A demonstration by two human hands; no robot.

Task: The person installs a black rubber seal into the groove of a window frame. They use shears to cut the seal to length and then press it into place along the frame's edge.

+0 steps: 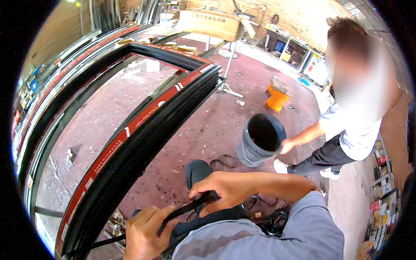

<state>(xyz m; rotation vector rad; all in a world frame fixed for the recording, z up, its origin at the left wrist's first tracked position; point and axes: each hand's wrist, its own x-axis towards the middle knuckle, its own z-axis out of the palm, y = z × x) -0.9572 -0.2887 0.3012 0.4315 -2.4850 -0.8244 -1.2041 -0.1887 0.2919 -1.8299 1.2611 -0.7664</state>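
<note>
A black rubber-like strip (184, 211) runs between my two hands in front of my lap. My left hand (147, 229) is closed on it near the lower end of the frame, and the strip continues left past that hand toward the frame. Higher and to the right, my right hand (221, 188) is closed around the strip's other part, its fingers wrapped over it. To the left stands a long window-like frame (138, 151), with black sides and a red printed film along its top edge. The strip's far left end is hidden by the frame.
A co-worker (355, 125) at right grips the rim of a dark bucket (249, 147). Beyond the bucket is an orange stool (276, 102). A long cardboard box (208, 24) rests on a stand at the back. Black strips (277, 221) lie heaped on the floor beside me.
</note>
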